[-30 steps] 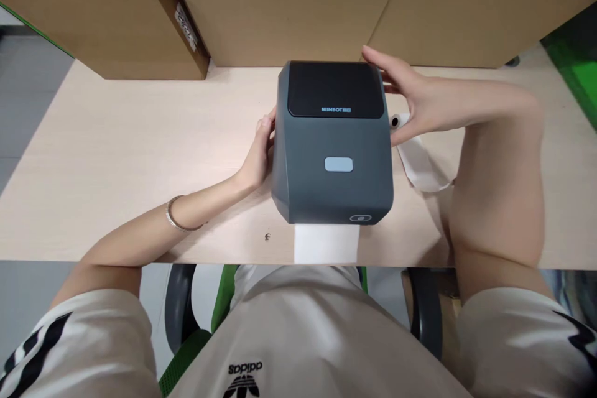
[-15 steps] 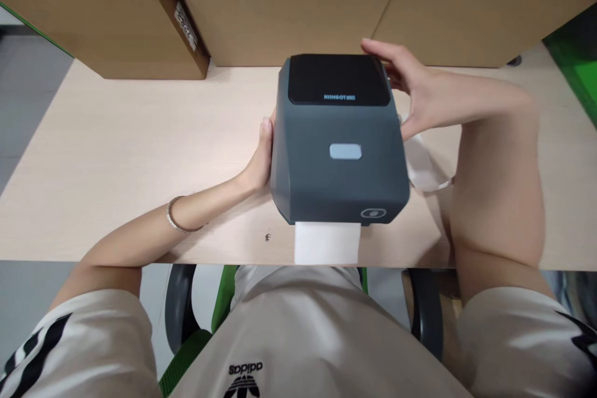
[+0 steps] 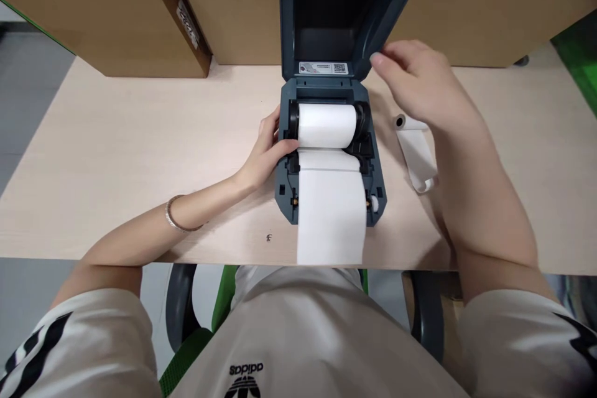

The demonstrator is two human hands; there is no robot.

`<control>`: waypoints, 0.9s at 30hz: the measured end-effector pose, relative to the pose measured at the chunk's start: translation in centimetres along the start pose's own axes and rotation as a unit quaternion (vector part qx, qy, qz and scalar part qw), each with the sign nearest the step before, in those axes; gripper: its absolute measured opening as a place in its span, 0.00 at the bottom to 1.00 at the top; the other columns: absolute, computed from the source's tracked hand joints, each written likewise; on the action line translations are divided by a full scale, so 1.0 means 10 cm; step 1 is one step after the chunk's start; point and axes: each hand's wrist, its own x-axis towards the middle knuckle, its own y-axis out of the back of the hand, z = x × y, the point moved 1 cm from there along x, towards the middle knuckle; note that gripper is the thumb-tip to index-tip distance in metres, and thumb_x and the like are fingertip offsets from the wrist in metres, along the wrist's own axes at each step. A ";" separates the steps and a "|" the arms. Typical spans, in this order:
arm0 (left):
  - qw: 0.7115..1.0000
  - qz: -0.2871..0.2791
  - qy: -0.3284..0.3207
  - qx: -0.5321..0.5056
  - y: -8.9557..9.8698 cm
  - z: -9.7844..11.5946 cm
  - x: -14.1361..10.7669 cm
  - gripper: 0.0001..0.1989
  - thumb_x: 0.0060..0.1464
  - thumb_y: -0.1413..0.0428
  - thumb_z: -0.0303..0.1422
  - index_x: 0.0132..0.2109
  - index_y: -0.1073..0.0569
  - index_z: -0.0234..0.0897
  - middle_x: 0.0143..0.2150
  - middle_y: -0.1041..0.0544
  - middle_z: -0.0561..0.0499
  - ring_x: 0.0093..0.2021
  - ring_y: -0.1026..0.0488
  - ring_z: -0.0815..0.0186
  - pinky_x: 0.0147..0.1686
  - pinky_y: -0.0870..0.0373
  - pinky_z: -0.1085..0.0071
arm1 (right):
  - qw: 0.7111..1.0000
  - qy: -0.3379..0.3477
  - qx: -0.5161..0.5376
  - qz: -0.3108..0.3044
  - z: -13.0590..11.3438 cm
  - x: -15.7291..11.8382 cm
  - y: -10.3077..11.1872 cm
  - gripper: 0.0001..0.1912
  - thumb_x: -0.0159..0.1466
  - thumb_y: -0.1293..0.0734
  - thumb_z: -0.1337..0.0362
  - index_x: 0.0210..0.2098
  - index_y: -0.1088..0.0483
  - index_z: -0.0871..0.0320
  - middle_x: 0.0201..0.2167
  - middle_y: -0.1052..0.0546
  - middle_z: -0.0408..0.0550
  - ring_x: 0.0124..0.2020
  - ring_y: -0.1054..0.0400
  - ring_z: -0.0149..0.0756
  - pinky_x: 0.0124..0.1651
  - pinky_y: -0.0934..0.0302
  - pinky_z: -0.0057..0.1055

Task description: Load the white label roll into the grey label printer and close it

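Note:
A dark grey label printer [image 3: 285, 196] stands on the table with its lid [image 3: 288, 18] swung up. Inside lies a white paper roll [image 3: 326, 126], and its paper strip [image 3: 331, 217] runs out over the front toward the table edge. My left hand [image 3: 268, 152] grips the printer's left side, its thumb on the inner rim beside the roll. At the lower right edge of the raised lid is my right hand [image 3: 417, 78], its fingers bent and touching the lid; the fingertips behind the lid are hidden.
A small roll with loose white paper [image 3: 416, 152] lies right of the printer, beside my right forearm. Cardboard boxes [image 3: 116, 25] stand along the back of the wooden table [image 3: 140, 137]. Chair armrests [image 3: 180, 308] show below the front edge.
The printer's lid has swung from closed to upright, exposing the roll. My right hand has turned and stays by the lid's edge. My left thumb has moved onto the inner rim.

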 end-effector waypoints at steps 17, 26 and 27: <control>0.993 -0.008 -0.081 0.080 0.00 0.02 0.02 0.37 0.63 0.40 0.45 0.77 0.28 0.42 0.76 0.21 0.40 0.80 0.29 0.39 0.85 0.32 0.46 | 0.926 0.170 -0.277 -0.194 -0.28 -0.28 -0.33 0.44 0.68 0.23 0.49 0.79 0.27 0.62 0.69 0.19 0.65 0.72 0.26 0.73 0.81 0.37 0.69; 0.988 -0.006 -0.109 0.107 0.07 -0.18 0.10 0.39 0.65 0.38 0.47 0.80 0.29 0.44 0.80 0.23 0.40 0.82 0.30 0.39 0.84 0.30 0.47 | 0.938 0.182 -0.251 -0.152 -0.35 -0.26 -0.24 0.38 0.63 0.24 0.54 0.70 0.26 0.57 0.68 0.20 0.60 0.68 0.25 0.64 0.72 0.28 0.59; 0.987 -0.008 -0.112 0.112 0.08 -0.18 0.11 0.40 0.65 0.39 0.46 0.81 0.30 0.44 0.80 0.23 0.40 0.82 0.30 0.39 0.84 0.31 0.46 | 0.941 0.182 -0.245 -0.148 -0.38 -0.28 -0.17 0.38 0.63 0.23 0.54 0.71 0.27 0.54 0.69 0.21 0.59 0.68 0.25 0.62 0.72 0.27 0.58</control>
